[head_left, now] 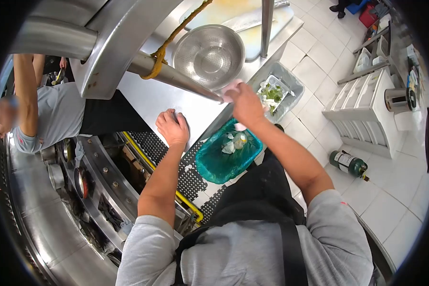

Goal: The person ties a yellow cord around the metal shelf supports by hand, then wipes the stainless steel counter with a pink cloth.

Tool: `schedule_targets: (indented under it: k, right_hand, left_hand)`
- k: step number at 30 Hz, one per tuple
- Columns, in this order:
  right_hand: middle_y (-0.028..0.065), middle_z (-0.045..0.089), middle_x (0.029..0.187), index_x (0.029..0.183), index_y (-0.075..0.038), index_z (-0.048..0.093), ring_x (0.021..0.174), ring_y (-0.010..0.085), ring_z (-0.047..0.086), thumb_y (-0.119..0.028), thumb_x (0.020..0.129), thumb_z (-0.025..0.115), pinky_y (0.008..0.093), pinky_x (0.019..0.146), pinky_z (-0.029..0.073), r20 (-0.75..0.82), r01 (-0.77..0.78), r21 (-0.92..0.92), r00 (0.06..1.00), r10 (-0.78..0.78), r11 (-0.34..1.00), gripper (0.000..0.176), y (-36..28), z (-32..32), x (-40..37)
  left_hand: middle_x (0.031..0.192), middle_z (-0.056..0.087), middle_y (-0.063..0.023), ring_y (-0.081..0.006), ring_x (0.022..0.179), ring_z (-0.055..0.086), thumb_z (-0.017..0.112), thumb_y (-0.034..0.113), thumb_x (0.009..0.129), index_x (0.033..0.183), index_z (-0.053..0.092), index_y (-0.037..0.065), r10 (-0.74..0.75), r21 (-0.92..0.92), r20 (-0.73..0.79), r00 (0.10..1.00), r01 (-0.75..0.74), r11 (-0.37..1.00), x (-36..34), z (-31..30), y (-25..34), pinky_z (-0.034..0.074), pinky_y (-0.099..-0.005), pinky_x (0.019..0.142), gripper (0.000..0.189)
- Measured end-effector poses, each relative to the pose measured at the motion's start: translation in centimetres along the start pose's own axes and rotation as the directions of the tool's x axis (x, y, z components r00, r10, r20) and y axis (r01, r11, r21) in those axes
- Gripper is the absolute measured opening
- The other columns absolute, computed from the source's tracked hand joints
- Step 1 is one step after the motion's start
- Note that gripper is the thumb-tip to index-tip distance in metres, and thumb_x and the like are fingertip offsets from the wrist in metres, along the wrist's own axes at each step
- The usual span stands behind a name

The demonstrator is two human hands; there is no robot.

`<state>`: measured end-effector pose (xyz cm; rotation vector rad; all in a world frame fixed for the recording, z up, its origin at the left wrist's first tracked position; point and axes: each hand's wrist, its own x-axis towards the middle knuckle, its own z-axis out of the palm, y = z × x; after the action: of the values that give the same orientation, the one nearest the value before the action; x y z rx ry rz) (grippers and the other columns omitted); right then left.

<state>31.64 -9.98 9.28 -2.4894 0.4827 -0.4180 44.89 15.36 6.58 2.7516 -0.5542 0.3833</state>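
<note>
My left hand [171, 127] rests on the edge of the steel table [140, 102], its fingers curled. A small dark patch shows beside the thumb, and I cannot make out whether it is an object or shadow. My right hand [248, 106] is closed around a pale pinkish cloth [231, 90], which touches the table near its right edge. A perforated steel colander [209, 55] sits on the table just beyond that cloth. Below my right hand stands a bin lined with a green bag [209, 164], with scraps inside.
A grey tub [298, 86] holds a white tray and green leaf trimmings. A metal post and rail [176, 76] cross above the table. At left, another person [57, 112] stands by the stove [105, 169]. A green gas cylinder [349, 163] lies on the floor beside white drawers [360, 112].
</note>
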Motion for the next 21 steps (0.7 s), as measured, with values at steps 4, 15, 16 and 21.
schedule_targets:
  k: [4, 15, 16, 21]
  right_hand:
    - [0.0196, 0.06, 0.115, 0.113, -0.011, 0.07, 0.107, 0.0405, 0.061, -0.007, 0.087, 0.062, 0.0489, 0.088, 0.053, -0.373, 0.004, -0.015, 0.928, -0.009, 1.0, 0.027, 5.8, -0.9, 4.6]
    - [0.0234, 0.065, 0.124, 0.124, -0.009, 0.067, 0.115, 0.0379, 0.065, -0.015, 0.088, 0.066, 0.0441, 0.095, 0.055, -0.054, -0.336, 0.658, 0.872, 0.487, 0.674, 0.037, 7.4, -1.1, 1.6]
    - [0.0242, 0.065, 0.126, 0.125, -0.007, 0.067, 0.115, 0.0374, 0.066, -0.016, 0.089, 0.067, 0.0431, 0.094, 0.055, -0.062, -0.303, 0.807, 0.81, 0.583, 0.507, 0.038, 8.1, -2.5, 2.9]
    - [0.0262, 0.064, 0.127, 0.125, -0.003, 0.067, 0.112, 0.0383, 0.066, -0.024, 0.087, 0.075, 0.0428, 0.094, 0.053, -0.25, -0.269, 0.518, 0.86, 0.445, 0.812, 0.044, 12.7, -4.8, 9.7]
  left_hand:
    - [0.126, 0.055, -0.0174, -0.0385, 0.125, 0.045, 0.064, 0.026, 0.091, 0.118, 0.063, 0.009, -0.033, -0.042, 0.031, 0.999, 0.034, 0.999, 0.2, -0.7, 0.5, 0.035, -0.053, 0.107, 0.032]
    - [0.124, 0.054, -0.0164, -0.0372, 0.124, 0.045, 0.065, 0.025, 0.09, 0.118, 0.063, 0.007, -0.029, -0.038, 0.03, 0.999, 0.031, 0.999, 0.3, -0.8, 0.5, 0.034, -0.0513, 0.108, 0.033]
    - [0.125, 0.054, -0.0163, -0.0372, 0.124, 0.045, 0.065, 0.025, 0.09, 0.118, 0.063, 0.007, -0.03, -0.042, 0.035, 0.999, 0.031, 0.999, 0.4, -0.7, 0.6, 0.035, -0.0512, 0.108, 0.033]
    - [0.124, 0.054, -0.0164, -0.0378, 0.123, 0.045, 0.065, 0.025, 0.09, 0.118, 0.062, 0.008, -0.011, -0.025, 0.029, 1.0, 0.012, 1.0, 0.3, -0.8, 0.5, 0.035, -0.0518, 0.107, 0.033]
